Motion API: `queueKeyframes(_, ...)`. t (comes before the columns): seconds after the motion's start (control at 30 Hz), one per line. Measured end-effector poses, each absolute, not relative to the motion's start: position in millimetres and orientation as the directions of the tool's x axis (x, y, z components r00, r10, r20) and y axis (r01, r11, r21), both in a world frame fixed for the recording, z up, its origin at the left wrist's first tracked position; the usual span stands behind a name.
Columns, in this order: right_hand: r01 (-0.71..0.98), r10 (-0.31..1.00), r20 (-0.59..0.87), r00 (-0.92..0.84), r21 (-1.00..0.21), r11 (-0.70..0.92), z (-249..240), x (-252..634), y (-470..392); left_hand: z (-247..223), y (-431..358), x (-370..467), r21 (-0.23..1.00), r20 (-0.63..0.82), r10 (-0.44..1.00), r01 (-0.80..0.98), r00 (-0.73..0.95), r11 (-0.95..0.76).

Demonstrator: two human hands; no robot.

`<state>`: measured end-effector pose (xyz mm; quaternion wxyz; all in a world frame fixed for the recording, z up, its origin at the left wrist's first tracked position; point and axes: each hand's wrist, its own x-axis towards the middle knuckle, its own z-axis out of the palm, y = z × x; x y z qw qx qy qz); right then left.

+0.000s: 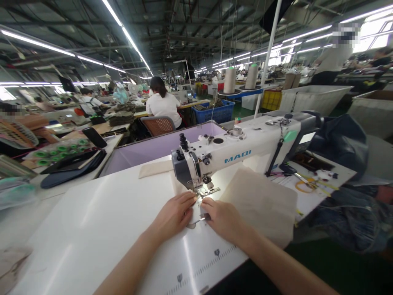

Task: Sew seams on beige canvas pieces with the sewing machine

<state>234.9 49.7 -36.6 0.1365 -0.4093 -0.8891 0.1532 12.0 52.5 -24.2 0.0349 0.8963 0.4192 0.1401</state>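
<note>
A white sewing machine (238,156) stands on the white table, its lamp lighting the needle area. My left hand (175,212) is just left of the presser foot (201,191), fingers together and pressing on the edge of a beige fabric piece (179,187). On the near right side of the foot, my right hand (223,219) has its fingers curled in a pinch beside a small metal plate (205,216). What its fingertips grip is hidden. A larger beige fabric panel (260,200) lies flat right of the needle, partly behind my right forearm.
Behind the machine is a lilac bin (141,149). Yellow-handled scissors (305,182) and small tools lie at the right end. Two thread cones (229,80) stand on a rack beyond. A person in white (164,104) sits ahead; grey carts (313,98) stand right.
</note>
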Motion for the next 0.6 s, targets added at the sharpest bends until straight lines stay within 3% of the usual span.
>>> queueKeyframes(0.6, 0.684, 0.820, 0.122, -0.559, -0.491, 0.540, -38, 243, 35, -18, 39, 18, 0.169, 0.205, 0.842, 0.830, 0.499, -0.532)
